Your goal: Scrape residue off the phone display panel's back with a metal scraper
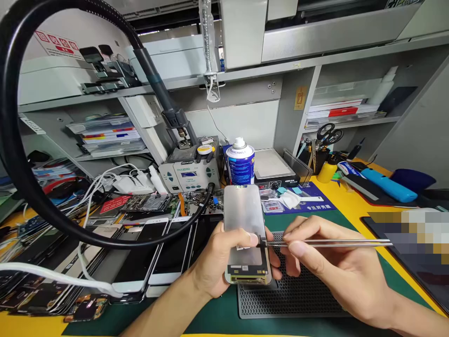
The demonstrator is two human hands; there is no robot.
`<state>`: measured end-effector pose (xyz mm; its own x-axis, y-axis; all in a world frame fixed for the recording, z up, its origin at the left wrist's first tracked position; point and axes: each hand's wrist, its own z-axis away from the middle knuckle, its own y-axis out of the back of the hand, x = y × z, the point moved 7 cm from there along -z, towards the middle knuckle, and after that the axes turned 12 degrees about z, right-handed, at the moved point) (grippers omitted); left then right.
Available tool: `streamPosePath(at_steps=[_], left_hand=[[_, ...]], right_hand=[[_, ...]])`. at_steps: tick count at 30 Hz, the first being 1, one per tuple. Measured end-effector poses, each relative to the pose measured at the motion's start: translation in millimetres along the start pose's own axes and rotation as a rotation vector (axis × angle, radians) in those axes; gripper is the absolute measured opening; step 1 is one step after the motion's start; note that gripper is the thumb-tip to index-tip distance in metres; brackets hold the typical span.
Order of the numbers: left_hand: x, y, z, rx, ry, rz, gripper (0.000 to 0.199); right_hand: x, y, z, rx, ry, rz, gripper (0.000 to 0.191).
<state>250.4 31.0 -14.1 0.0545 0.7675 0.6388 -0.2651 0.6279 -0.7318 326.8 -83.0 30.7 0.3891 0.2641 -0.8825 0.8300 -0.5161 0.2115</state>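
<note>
My left hand point(219, 257) holds a phone screen assembly point(244, 210) upright, its silvery back facing me and my thumb lying across its middle. My right hand point(336, 271) pinches a pair of metal tweezers point(336, 243) between thumb and fingers. The tweezers' tips are at the right edge of the screen assembly, beside a small dark flex part point(261, 241) near my left thumb. Whether the tips grip that part is too small to tell. Under both hands lies a dark perforated mat point(294, 299) on a green work mat point(210, 313).
A spray can point(240, 161) stands behind the screen assembly, between a rework station point(189, 173) and a flat heating plate point(273, 166). A thick black hose point(140, 242) loops over the left side. Phones point(140, 255) lie at left; a dark tablet-like panel point(403, 267) lies at right.
</note>
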Motion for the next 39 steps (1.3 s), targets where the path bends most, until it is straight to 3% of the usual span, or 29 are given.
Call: streamPosePath(at_steps=[11,17,23,39], left_hand=[[-4,-3.8,2,0.01,0.03,0.018,0.03],[-5,-8.2,2,-0.033,0.046,0.045,0.028],[-9,-13.1,3,-0.041,0.065,0.055,0.038],[-11,-8.5,6,0.035,0.05,0.068,0.036]], right_hand=[[-6,-3,1,-0.017,0.089,0.107,0.015],[-6,-3,2,-0.027,0.066,0.128,0.012],[-2,-7,1,-0.054,0.016,0.059,0.012],[-1,-7,3,-0.054,0.011,0.05,0.013]])
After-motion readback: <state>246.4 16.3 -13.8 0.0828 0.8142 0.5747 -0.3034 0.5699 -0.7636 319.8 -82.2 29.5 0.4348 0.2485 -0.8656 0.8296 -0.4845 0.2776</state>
